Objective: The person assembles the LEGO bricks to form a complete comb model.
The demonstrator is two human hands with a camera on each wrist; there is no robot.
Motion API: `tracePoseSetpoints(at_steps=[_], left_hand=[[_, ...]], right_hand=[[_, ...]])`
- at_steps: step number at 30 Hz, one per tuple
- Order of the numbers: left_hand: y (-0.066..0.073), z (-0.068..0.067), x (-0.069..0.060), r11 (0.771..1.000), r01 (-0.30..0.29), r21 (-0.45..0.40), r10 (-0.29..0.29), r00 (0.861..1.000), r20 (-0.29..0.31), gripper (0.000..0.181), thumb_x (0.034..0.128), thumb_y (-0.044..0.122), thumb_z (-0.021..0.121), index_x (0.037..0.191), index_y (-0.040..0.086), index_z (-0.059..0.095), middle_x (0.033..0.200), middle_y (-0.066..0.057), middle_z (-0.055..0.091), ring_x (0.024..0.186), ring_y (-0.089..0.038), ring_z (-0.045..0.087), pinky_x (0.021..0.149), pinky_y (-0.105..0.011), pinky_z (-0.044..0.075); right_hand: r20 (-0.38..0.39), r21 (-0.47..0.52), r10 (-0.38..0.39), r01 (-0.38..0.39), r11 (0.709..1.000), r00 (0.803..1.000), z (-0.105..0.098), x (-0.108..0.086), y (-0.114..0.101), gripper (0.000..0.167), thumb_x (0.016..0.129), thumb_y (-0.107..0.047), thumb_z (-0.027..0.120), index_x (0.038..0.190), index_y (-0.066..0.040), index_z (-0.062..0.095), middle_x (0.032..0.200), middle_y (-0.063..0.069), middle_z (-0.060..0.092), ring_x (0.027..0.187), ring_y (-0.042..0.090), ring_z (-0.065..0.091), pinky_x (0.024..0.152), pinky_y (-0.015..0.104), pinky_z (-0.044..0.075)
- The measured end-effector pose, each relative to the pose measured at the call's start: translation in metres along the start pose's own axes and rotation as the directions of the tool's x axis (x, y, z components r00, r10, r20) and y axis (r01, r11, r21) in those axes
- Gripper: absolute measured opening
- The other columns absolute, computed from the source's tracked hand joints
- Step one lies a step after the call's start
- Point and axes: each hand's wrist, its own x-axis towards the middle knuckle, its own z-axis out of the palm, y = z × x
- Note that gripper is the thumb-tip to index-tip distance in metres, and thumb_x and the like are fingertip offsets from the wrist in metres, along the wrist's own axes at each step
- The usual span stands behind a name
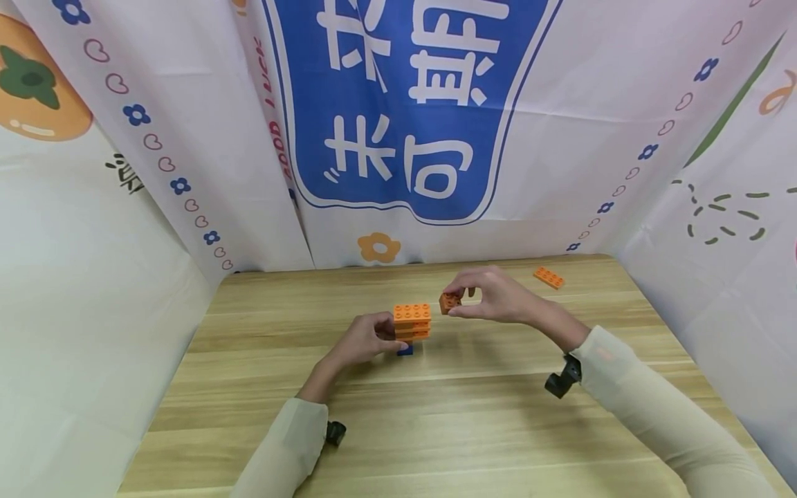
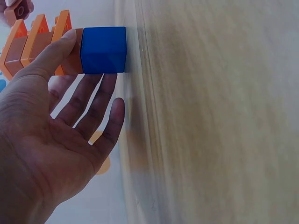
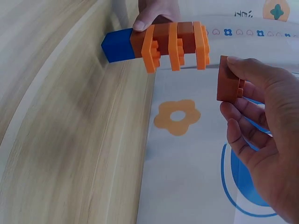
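A tower of toy building bricks [image 1: 412, 321] stands upright on the table, a blue brick [image 2: 103, 50] at its base. Above it, brown bricks alternate with wider, flat orange bricks [image 3: 174, 46]; a studded orange one tops the stack. My left hand [image 1: 367, 339] holds the tower low down, thumb on the brown brick just above the blue one and fingers on the other side. To the right of the tower top, my right hand [image 1: 495, 297] pinches a loose brown brick [image 3: 229, 80] between thumb and fingers. That brick is in the air, apart from the tower.
A flat orange brick [image 1: 549, 277] lies near the back right of the wooden table [image 1: 436, 429]. Behind the table hangs a printed white cloth [image 1: 548, 173], and similar cloth borders both sides.
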Motion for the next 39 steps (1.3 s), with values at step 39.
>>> tracePoseSetpoints(at_steps=[39], left_hand=[[-0.005, 0.0, 0.002, 0.999, -0.036, -0.029, 0.037, 0.999, 0.012, 0.028, 0.0907, 0.018, 0.087, 0.114, 0.009, 0.074, 0.103, 0.0, 0.078, 0.09, -0.013, 0.072, 0.081, -0.029, 0.061]], right_hand=[[-0.003, 0.1, -0.005, 0.005, 0.995, 1.0, 0.041, 0.051, -0.02, 0.03, 0.088, -0.023, 0.089, 0.112, -0.007, 0.081, 0.1, 0.001, 0.077, 0.087, 0.02, 0.072, 0.075, 0.026, 0.058]])
